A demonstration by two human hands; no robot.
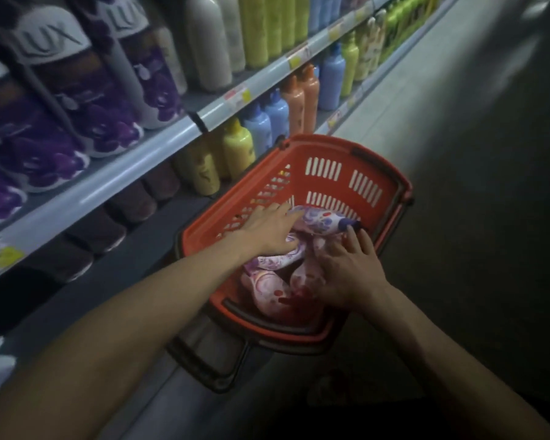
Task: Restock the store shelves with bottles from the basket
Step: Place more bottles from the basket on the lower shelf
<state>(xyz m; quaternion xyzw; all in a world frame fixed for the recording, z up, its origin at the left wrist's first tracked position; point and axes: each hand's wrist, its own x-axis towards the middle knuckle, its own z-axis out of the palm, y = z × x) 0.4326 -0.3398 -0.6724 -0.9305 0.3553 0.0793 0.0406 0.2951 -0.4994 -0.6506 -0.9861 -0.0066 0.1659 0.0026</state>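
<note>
An orange basket stands on the floor beside the shelves. Several white bottles with purple and red patterns lie inside it. My left hand reaches into the basket with its fingers spread flat over the topmost bottle, which has a dark purple cap. My right hand lies over the bottles near the basket's right side, fingers spread and touching them. Another patterned bottle shows below my hands. Neither hand visibly curls round a bottle.
The shelf rail runs diagonally at the left. Purple Lux bottles fill the upper shelf. Yellow bottles, blue bottles and orange bottles stand on the lower shelf. A grey aisle floor stretches to the right.
</note>
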